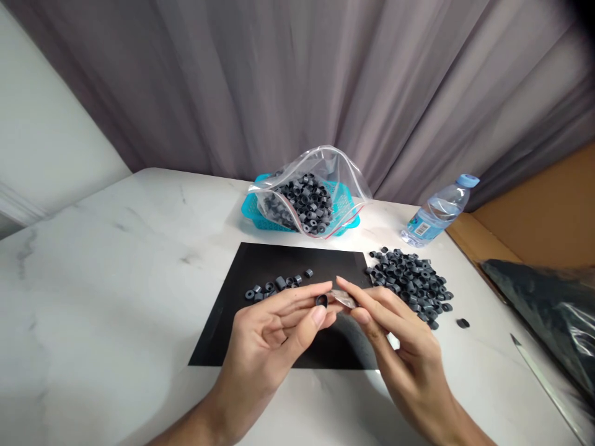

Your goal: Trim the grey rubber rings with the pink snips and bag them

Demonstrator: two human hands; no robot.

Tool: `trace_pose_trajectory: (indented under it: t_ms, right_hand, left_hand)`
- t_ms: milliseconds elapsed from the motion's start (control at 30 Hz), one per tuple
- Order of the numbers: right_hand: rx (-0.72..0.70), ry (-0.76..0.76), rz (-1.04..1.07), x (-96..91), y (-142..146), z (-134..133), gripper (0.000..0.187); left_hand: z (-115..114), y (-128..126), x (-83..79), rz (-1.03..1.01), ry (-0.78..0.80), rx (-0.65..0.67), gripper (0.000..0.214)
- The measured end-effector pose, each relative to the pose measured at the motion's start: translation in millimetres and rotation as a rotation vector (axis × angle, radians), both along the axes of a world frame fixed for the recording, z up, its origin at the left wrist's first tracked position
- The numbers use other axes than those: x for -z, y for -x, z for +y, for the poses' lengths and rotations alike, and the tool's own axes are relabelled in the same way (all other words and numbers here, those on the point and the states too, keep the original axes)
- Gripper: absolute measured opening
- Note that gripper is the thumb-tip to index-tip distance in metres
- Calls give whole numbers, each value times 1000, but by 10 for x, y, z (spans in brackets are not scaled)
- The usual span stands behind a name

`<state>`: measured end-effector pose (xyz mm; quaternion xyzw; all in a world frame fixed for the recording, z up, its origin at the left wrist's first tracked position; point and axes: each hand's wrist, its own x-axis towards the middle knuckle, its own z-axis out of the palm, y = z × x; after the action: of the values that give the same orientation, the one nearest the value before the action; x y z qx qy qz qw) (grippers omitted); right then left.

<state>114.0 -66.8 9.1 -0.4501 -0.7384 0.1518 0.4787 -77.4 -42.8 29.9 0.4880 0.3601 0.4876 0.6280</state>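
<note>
Between the thumb and fingers of my left hand [274, 334] is a small black ring-shaped cap [321, 301], its round opening turned toward me. My right hand [402, 337] pinches a thin, shiny, pale piece [344, 299] close beside the cap; its kind I cannot make out. Both hands are raised over a black mat [216, 328], fingertips almost meeting. Behind my left fingers, several loose black caps [280, 283] lie on the mat, partly hidden by the hand. A bit of something white shows under my right palm.
A clear zip bag [325, 161] full of black caps sits open in a blue basket [251, 207]. Right of the mat lies a heap of caps [409, 279], with a water bottle [437, 214] behind. A cardboard box [548, 217] and black plastic [548, 310] stand at far right.
</note>
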Motion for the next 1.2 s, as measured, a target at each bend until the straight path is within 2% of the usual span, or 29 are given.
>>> trace_pose_trajectory:
  t_ms: [400, 700, 1200]
  right_hand:
    - [-10, -167, -135, -71, 36, -8, 49]
    - [21, -208, -179, -45, 57, -36, 54]
    - [75, -279, -222, -21, 93, -37, 51]
  left_hand:
    - [4, -21, -26, -11, -45, -43, 18]
    - [1, -27, -55, 10, -104, -92, 16]
    - [17, -27, -69, 32, -127, -118, 19]
